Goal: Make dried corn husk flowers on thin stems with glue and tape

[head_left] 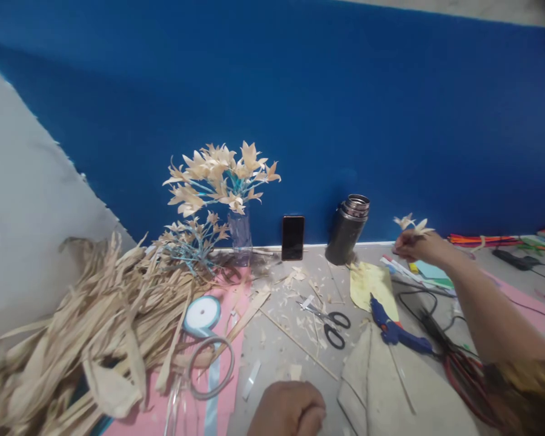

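Fingers (pixel 401 244) of the right hand (pixel 418 247): closed, two pale flowers (pixel 422 228) apparently held, right of frame; left hand (pixel 287 409): curled, lower centre, any hold undetermined; seemingly finished flower heads (pixel 220 162): clustered, left of centre; loose husk strips (pixel 113 306): seemingly unworked, lower left

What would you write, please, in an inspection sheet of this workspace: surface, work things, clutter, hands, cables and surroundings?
Surface: grey tabletop, strewn with pale scraps.
Work things: pale flowers at the right hand; tall flower bunch in a clear container; scissors, blue glue gun and ribbon roll lying on the worktop.
Clutter: dried husks heaped at the left, partly over pink paper.
Hands: right reaches forward, fingers closed on the pale flowers; left hand curled, low in front, contents hidden.
Cables: black cables at the right, partly hidden by the forearm.
Surroundings: blue wall behind; phone and dark flask upright before it.
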### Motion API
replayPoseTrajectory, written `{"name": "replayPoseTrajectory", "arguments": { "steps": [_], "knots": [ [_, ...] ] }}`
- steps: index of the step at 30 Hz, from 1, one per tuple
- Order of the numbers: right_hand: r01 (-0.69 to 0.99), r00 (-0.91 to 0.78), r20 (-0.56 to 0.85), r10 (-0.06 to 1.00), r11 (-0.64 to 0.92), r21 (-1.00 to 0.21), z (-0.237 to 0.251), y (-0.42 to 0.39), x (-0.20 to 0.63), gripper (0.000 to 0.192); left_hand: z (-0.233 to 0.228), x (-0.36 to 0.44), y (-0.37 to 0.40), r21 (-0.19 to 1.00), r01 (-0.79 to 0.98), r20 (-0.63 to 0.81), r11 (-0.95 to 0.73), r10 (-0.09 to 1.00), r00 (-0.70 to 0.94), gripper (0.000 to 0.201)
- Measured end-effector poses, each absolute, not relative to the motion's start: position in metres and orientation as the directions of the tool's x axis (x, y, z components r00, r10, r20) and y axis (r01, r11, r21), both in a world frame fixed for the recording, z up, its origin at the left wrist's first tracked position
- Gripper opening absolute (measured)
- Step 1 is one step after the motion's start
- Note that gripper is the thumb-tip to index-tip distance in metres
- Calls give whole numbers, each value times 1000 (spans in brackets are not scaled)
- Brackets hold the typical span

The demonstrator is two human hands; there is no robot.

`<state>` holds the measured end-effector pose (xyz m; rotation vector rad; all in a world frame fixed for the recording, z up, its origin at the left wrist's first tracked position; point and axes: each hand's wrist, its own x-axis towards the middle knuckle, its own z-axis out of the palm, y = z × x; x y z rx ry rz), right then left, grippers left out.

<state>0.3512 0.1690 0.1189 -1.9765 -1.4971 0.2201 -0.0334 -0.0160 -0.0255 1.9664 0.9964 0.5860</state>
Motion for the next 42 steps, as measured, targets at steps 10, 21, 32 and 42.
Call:
{"name": "replayPoseTrajectory", "arguments": {
  "steps": [10, 21, 32, 42],
  "knots": [
    [632, -171, -256, 951, -93, -769, 74, 195, 250, 20, -14, -33, -15, 838, 495, -107, -230, 821, 561, 20],
    [729, -7, -322, 947, -216, -650, 21, 243, 211, 37, -21, -33, -15, 847, 467, -82, -256, 804, 589, 19],
    [700, 179, 45, 983, -95, -708, 20, 267, 199, 35, -21, -31, -10, 826, 529, -177, -193, 803, 569, 19],
    [653, 233, -21, 972, -172, -737, 13, 277, 188, 36, -32, -32, -11, 829, 508, -131, -235, 801, 584, 20]
  ]
}}
